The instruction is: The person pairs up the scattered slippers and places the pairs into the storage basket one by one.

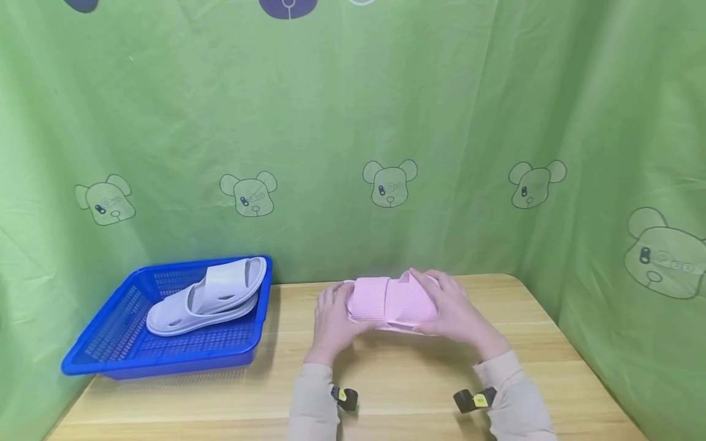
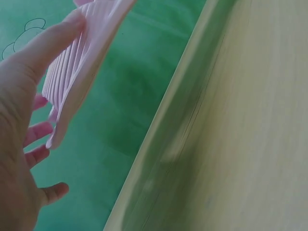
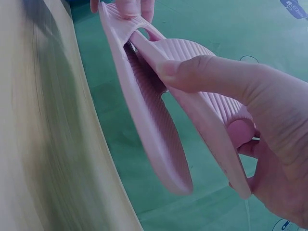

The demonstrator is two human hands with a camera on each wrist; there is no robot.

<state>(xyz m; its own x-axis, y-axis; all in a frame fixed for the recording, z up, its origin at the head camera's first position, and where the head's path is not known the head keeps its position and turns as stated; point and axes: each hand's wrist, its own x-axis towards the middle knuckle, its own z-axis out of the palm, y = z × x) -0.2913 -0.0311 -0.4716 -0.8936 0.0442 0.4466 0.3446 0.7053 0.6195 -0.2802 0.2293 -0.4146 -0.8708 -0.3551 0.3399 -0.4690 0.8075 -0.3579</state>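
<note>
Two ribbed pink slippers, one overlapping the other, are held over the far part of the table. My left hand grips their left end; in the left wrist view its thumb lies on the ribbed surface, with other fingers behind the edge. From the right, my right hand pinches a slipper, its thumb along the near edge and its fingers partly hidden behind. The right wrist view shows the upper slipper and lower slipper spread apart at the right end, closer together toward the left hand.
A blue plastic basket stands at the left of the wooden table. Two pale grey slippers lie inside it, one partly on the other. A green curtain with bear-head prints hangs behind and along the sides.
</note>
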